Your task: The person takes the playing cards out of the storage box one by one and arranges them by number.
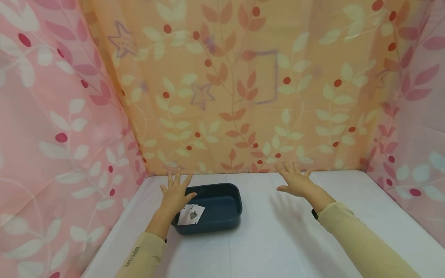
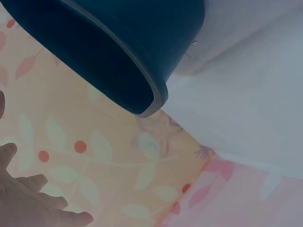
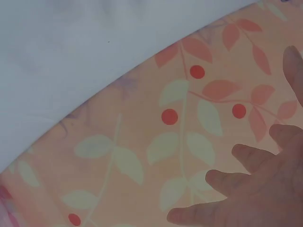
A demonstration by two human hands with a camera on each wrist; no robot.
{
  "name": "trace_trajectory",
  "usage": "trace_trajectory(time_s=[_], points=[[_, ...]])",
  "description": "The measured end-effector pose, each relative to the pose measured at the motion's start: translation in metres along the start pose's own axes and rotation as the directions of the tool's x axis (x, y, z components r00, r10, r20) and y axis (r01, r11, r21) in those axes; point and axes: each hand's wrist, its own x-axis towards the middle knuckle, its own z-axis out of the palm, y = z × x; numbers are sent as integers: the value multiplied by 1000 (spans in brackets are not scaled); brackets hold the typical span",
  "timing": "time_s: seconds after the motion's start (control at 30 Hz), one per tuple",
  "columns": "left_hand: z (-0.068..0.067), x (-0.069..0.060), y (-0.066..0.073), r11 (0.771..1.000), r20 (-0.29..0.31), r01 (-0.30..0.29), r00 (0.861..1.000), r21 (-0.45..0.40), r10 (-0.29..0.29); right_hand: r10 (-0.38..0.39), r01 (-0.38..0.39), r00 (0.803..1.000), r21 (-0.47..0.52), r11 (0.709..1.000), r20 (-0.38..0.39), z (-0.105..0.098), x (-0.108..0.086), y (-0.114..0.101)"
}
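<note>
A dark blue rectangular bin (image 1: 222,226) stands on the white table, left of the middle. Several playing cards (image 1: 190,214) lie in its left end, the top one showing a large black spade. My left hand (image 1: 174,197) is spread over the bin's left side and holds nothing; its arm hides part of the rim. In the left wrist view the fingers (image 2: 35,182) are apart, below the bin (image 2: 184,28). To the right, my right hand (image 1: 295,182) hovers above the table with its fingers spread, also holding nothing. The right wrist view shows those fingers (image 3: 227,184) splayed.
A white cloth covers the table (image 1: 257,247). Behind it hangs an orange leaf-patterned curtain (image 1: 229,127). Pink patterned curtains flank it, one on the left (image 1: 62,162) and one on the right (image 1: 410,154).
</note>
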Motion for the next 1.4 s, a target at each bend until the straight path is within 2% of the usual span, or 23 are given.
trace_trajectory(time_s=[0.17, 0.3, 0.37, 0.43, 0.5, 0.6, 0.77, 0.8, 0.9, 0.97, 1.03, 1.17, 1.33, 1.4], points=[[4, -4, -5, 999, 2, 9, 1000, -42, -9, 0, 0, 1000, 2, 1000, -11, 2, 0, -3], [14, -8, -18, 989, -28, 32, 999, -147, -36, -14, 14, 999, 4, 1000, -30, 4, 1, -8], [21, -11, -25, 973, -37, 49, 998, -224, -59, -18, 18, 999, 11, 1000, -38, 5, 2, -11], [28, -13, -31, 943, -32, 82, 995, -324, -98, -27, 29, 998, 28, 999, -55, 8, 3, -13], [34, -15, -37, 896, -33, 112, 990, -429, -139, -37, 42, 996, 58, 997, -78, 11, 4, -16], [40, -17, -41, 807, -9, 169, 978, -565, -210, -46, 58, 993, 116, 992, -107, 17, 7, -21], [49, -18, -48, 675, 38, 228, 958, -702, -284, -56, 86, 989, 216, 973, -139, 28, 13, -31], [52, -17, -51, 642, 46, 234, 954, -730, -296, -62, 97, 986, 235, 967, -152, 31, 14, -34], [58, -16, -59, 521, 89, 261, 939, -813, -332, -66, 127, 977, 306, 944, -202, 38, 18, -41], [61, -15, -62, 451, 125, 285, 927, -846, -353, -58, 141, 970, 357, 924, -234, 43, 20, -47], [64, -15, -65, 392, 153, 300, 919, -870, -364, -49, 162, 963, 422, 892, -266, 49, 21, -55], [68, -14, -68, 321, 165, 295, 912, -900, -375, -22, 192, 951, 537, 822, -307, 61, 24, -72], [72, -12, -68, 200, 204, 296, 902, -934, -380, 47, 165, 955, 657, 735, -292, 75, 28, -94], [74, -11, -67, 152, 231, 307, 895, -939, -381, 63, 156, 961, 714, 683, -271, 80, 30, -102]])
